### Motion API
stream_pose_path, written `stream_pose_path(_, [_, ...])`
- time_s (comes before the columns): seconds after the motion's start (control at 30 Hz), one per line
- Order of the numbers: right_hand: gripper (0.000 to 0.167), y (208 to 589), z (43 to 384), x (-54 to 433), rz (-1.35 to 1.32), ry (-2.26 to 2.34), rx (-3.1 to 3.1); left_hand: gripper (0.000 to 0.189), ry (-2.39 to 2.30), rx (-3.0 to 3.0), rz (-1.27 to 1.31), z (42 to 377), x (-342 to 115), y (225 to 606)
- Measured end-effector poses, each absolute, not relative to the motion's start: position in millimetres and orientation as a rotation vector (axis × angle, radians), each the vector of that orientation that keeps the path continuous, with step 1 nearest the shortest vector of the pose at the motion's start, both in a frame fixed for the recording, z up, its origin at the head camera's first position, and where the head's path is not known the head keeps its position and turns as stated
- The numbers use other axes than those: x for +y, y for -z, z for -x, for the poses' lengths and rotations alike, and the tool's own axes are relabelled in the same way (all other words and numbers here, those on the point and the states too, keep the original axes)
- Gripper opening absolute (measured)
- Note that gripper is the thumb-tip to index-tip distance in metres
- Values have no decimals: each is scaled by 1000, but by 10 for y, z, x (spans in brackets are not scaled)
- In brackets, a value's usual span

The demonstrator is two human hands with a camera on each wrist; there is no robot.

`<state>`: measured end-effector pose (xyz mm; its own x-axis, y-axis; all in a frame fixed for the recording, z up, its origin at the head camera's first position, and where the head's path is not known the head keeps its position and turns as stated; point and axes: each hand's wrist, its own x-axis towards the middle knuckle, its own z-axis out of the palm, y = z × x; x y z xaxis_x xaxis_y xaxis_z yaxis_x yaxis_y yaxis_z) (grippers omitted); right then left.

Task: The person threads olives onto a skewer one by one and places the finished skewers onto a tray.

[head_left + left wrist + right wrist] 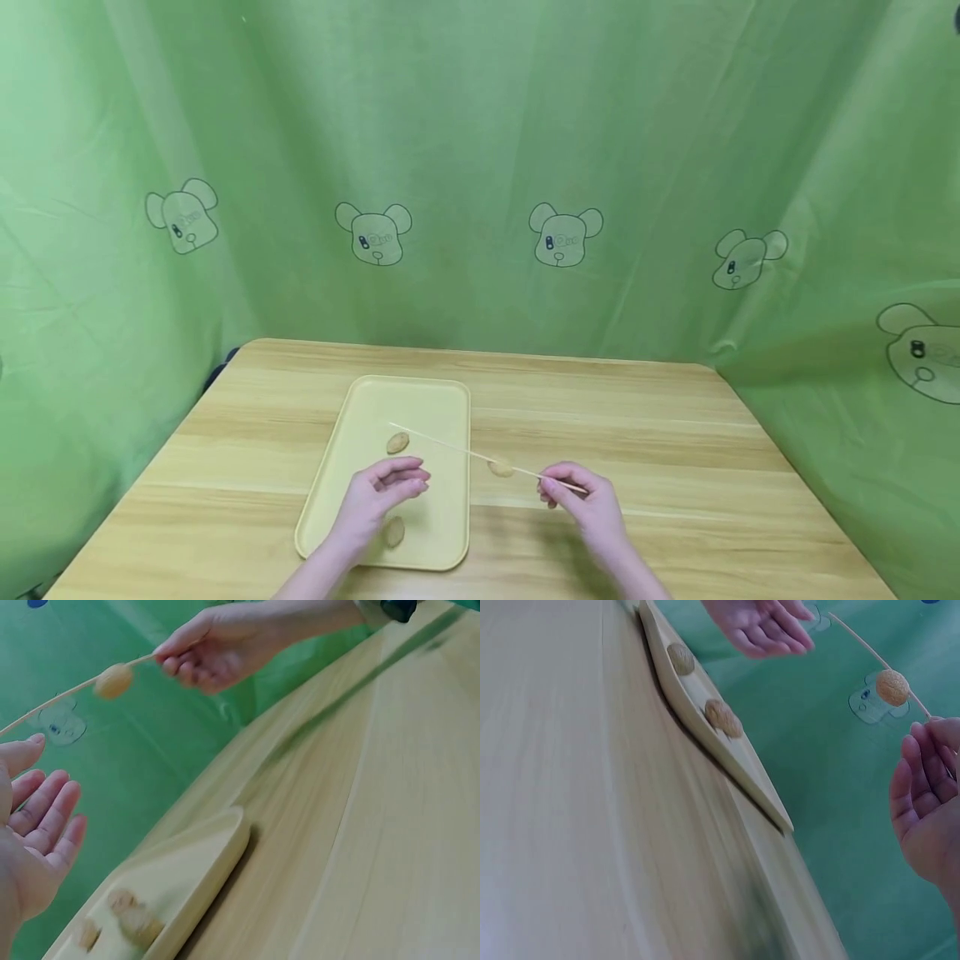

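Note:
A thin wooden skewer (450, 446) is pinched near its right end by my right hand (588, 500), between thumb and fingers. Threaded on it, a short way from those fingertips, is a golden-brown oval ball (500, 468) with a wrinkled surface (892, 688). The skewer's far end points left, over a pale yellow tray (442, 400). My left hand (382, 492) hovers above the tray with loosely bent fingers and holds nothing; in the left wrist view its palm (37, 859) shows bare. On the tray lie a brown oval ball (397, 442) and another brown ball (393, 532), partly behind the left hand.
The tray lies on the left half of a light wood-grain table (675, 433). A green curtain (465, 125) printed with bear heads hangs round the table's back and sides. A dark band (397, 609) is on the right wrist.

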<state>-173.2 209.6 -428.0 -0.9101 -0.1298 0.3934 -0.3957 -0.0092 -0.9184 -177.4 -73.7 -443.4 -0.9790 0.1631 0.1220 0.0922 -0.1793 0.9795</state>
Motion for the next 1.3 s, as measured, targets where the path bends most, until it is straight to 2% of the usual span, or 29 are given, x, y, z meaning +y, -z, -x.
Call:
stream_pose_path(0.2, [5, 4315, 1695, 2224, -464, -2009, -2074, 40, -2272, 2122, -289, 1767, -958, 4510])
stream_pose_path(0.5, [11, 4337, 1650, 2338, -408, -1999, -2074, 44, -1936, 2349, -394, 1735, -1135, 4638])
stream_pose_path(0.7, [5, 4350, 1632, 2362, -391, -1957, -2123, 47, -1804, 2389, -453, 1682, -1158, 4730])
stream_pose_path(1.07, [17, 4394, 1617, 2343, -383, -1975, -2135, 49, -1703, 2508, -434, 1654, -1120, 4856])
stream_pose_path(1.3, [7, 4417, 1604, 2334, -366, -1972, -2141, 45, -1648, 2599, -419, 1670, -1055, 4901])
